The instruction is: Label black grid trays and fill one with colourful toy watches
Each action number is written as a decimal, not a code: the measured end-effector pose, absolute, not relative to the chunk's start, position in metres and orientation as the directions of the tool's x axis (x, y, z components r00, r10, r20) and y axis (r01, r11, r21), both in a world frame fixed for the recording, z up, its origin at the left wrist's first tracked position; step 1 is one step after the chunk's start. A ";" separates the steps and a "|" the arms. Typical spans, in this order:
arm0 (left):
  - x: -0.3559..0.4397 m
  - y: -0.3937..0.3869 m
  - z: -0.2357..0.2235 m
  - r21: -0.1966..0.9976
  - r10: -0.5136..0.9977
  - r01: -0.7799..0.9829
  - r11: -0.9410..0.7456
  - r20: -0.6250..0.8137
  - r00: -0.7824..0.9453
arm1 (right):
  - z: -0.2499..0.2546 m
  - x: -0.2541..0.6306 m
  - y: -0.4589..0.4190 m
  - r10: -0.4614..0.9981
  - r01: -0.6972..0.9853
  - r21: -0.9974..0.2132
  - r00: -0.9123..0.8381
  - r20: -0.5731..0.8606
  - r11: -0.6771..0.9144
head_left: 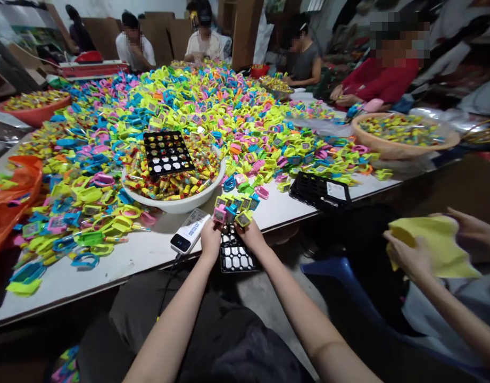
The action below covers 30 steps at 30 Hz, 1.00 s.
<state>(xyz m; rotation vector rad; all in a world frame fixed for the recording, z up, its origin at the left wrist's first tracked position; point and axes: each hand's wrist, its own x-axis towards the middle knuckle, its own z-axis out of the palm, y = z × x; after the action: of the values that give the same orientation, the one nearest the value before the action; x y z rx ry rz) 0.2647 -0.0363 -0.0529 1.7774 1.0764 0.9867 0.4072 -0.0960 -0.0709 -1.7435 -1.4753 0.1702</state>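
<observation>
1. Leftmost, an orange bag (15, 202) sits on your worktop (141, 250), beside loose bright plastic pieces.
2. Next, a big heap of watch-shaped toys (189, 98) spreads across the far side, in yellow, blue, pink and green.
3. Nearer you, a white basin (175, 205) full of small pieces carries a black tray (168, 153) on top.
4. Just left of your hands lies a white device (189, 231) with a cable.
5. Your left hand (210, 236) has its fingers curled in narrowly at the left side of a slotted panel (237, 259), holding it.
6. Between your hands, that panel points down towards your lap; a cluster of toys (234, 209) stands at its far end, right at your fingertips. You cannot tell whether the fingers pinch the cluster too.
7. Your right hand (250, 234) closes on the panel's right side, fingers partly hidden.
8. Further right, dark trays (320, 190) lie at the worktop's edge.
9. Rightmost, another person's hands hold a yellow sheet (436, 244).
</observation>
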 end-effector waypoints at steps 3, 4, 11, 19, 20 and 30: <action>0.265 -0.037 -0.055 0.908 0.921 0.292 -0.299 0.194 0.338 | -0.067 0.407 -0.095 0.880 0.770 -0.637 0.278 0.385 0.036; 0.265 -0.037 -0.056 0.908 0.920 0.292 -0.299 0.194 0.339 | -0.065 0.406 -0.094 0.884 0.771 -0.635 0.266 0.385 0.045; 0.265 -0.036 -0.062 0.901 0.912 0.291 -0.322 0.213 0.350 | -0.052 0.402 -0.092 0.886 0.767 -0.636 0.231 0.402 0.088; 0.265 -0.036 -0.060 0.892 0.903 0.297 -0.340 0.220 0.370 | -0.048 0.396 -0.090 0.879 0.771 -0.634 0.258 0.401 0.063; 0.264 -0.036 -0.060 0.893 0.902 0.298 -0.338 0.218 0.372 | -0.047 0.396 -0.090 0.883 0.771 -0.634 0.252 0.397 0.064; 0.263 -0.038 -0.059 0.901 0.904 0.287 -0.327 0.208 0.375 | -0.045 0.396 -0.090 0.899 0.800 -0.599 0.229 0.373 0.045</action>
<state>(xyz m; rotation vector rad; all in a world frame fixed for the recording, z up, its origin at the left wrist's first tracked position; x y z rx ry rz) 0.2625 -0.0380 -0.0587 1.8186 1.0395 0.9517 0.3958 -0.0899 -0.0449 -1.7603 -1.5793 0.1688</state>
